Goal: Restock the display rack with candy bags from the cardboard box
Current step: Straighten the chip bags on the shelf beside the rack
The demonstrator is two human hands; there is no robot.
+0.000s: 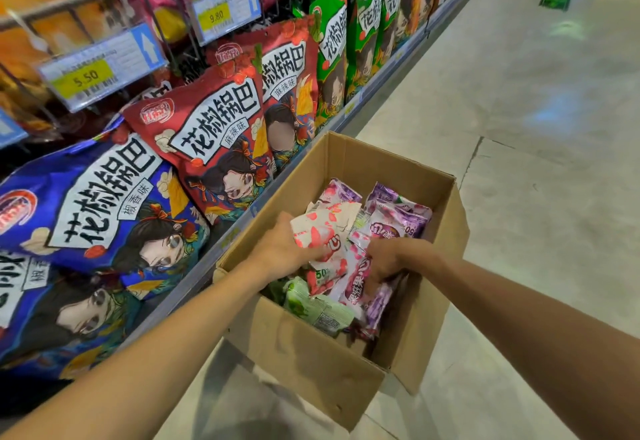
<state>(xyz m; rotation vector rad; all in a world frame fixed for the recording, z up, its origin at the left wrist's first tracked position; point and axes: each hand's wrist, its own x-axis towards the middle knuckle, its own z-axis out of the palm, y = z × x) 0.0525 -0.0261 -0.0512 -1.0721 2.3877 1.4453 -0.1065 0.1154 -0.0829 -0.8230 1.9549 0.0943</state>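
An open cardboard box (311,353) stands on the floor beside the display rack (180,287). Inside lie several candy bags: pink-and-white ones (323,228), purple ones (398,218) and a green one (311,308). My left hand (284,249) reaches into the box and grips a small stack of the pink-and-white bags. My right hand (388,259) is also in the box, its fingers closed on a pink bag (356,277) among the purple ones. The fingertips of both hands are hidden by the bags.
The rack on the left holds large blue (97,204), red (214,141) and green (332,51) snack bags. Price tags (100,65) hang from a wire shelf above. Grey tiled floor (519,128) stretches to the right of the box.
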